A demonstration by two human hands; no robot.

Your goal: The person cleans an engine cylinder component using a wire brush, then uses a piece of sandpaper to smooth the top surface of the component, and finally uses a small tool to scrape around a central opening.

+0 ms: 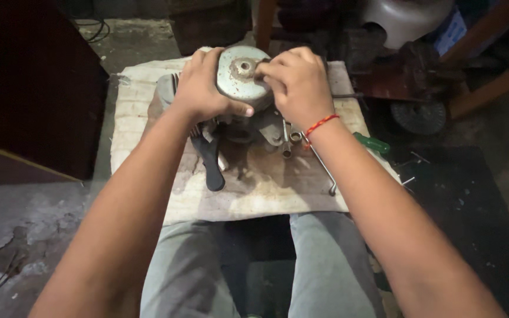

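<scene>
Hands [248,88] grip metal housing [240,73] — tools [210,159] beside

A stained cloth [148,112] covered the floor [25,218]; on it lay a motor [240,73], black tool [212,165], bent rod [322,168] and sockets [290,141].

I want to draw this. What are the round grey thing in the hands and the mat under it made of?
The round grey disc-shaped part, held by the left hand and right hand, looks like cast metal: dull grey, scuffed, with a rusty-looking centre hole. The stained whitish ribbed mat looks like woven cloth or sacking, judging by its lines and soft edges, with dark, probably oily, patches.
</scene>
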